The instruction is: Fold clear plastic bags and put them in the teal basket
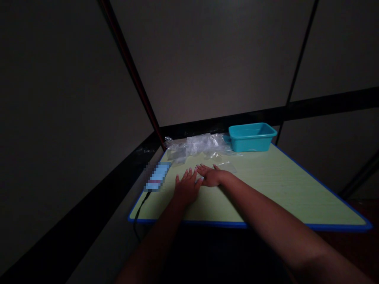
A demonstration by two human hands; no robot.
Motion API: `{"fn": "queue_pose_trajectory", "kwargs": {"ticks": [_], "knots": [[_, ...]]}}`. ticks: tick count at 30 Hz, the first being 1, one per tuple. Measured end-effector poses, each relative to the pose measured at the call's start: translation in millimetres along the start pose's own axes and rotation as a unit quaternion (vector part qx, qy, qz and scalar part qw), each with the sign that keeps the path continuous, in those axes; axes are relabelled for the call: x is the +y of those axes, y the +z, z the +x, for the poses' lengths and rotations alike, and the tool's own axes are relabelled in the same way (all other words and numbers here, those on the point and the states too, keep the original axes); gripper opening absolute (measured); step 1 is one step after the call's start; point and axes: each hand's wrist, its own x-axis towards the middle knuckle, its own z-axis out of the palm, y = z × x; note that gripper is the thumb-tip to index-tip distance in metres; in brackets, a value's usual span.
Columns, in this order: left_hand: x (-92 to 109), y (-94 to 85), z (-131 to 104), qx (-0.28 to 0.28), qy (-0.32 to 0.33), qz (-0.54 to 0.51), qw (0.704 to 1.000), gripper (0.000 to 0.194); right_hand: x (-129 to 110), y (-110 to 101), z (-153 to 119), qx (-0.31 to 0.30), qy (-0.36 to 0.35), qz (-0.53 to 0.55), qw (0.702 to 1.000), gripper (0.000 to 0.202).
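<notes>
**Clear plastic piece [228,167] being partly hidden by right hand [209,176]**

Its near edge is being covered by the wrist; whether anything is being pressed beneath the palms cannot be told. The left hand [186,189] is being held alongside, both hands being spread open, palms down. Crumpled clear plastic [198,145], too tangled to count, is being seen along the table's [296,189] far edge, one teal basin [251,144] at the far right corner, one blurred-out device [158,176] and one black cable [143,204] at the left edge.
</notes>
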Motion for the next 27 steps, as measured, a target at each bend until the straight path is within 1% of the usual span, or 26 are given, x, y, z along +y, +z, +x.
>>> {"fn": "queue_pose_trajectory", "kwargs": {"ticks": [6, 10, 14, 16, 18, 20, 21, 24, 27], "knots": [[0.4, 0.6, -0.9, 0.01, -0.055, 0.023, 0.998, 0.056, 1.1, 0.9, 0.5, 0.005, -0.002, 0.01, 1.0, 0.081], [0.0, 5.7, -1.1, 0.04, -0.074, 0.04, 0.996, 0.06, 1.1, 1.1, 1.6, 0.006, 0.002, 0.008, 1.0, 0.083], [-1.6, 9.1, -0.5, 0.066, -0.133, 0.045, 0.988, 0.067, 0.2, -0.4, 0.2, 0.004, 0.0, 0.014, 1.0, 0.083], [-2.4, 8.4, 0.0, 0.084, -0.146, 0.045, 0.985, 0.067, -0.7, -1.4, -1.1, 0.001, 0.0, 0.015, 1.0, 0.084], [-2.8, 6.4, 0.4, 0.107, -0.119, 0.051, 0.986, 0.064, -1.5, -1.9, -1.8, 0.001, -0.001, 0.014, 1.0, 0.084], [-2.4, 4.1, 0.5, 0.117, -0.066, 0.052, 0.99, 0.06, -1.7, -1.6, -1.5, 0.002, -0.002, 0.012, 1.0, 0.082], [-2.1, 3.2, 0.4, 0.113, -0.037, 0.049, 0.992, 0.058, -1.5, -1.3, -1.0, 0.002, 0.0, 0.01, 1.0, 0.081], [-1.6, 2.7, 0.5, 0.069, 0.029, 0.032, 0.997, 0.054, -0.6, -0.1, 0.7, -0.003, 0.002, -0.002, 1.0, 0.078], [-1.7, 4.1, 0.7, 0.027, 0.045, 0.021, 0.998, 0.052, -0.2, 0.0, 1.1, -0.004, 0.0, -0.009, 1.0, 0.076]]}}
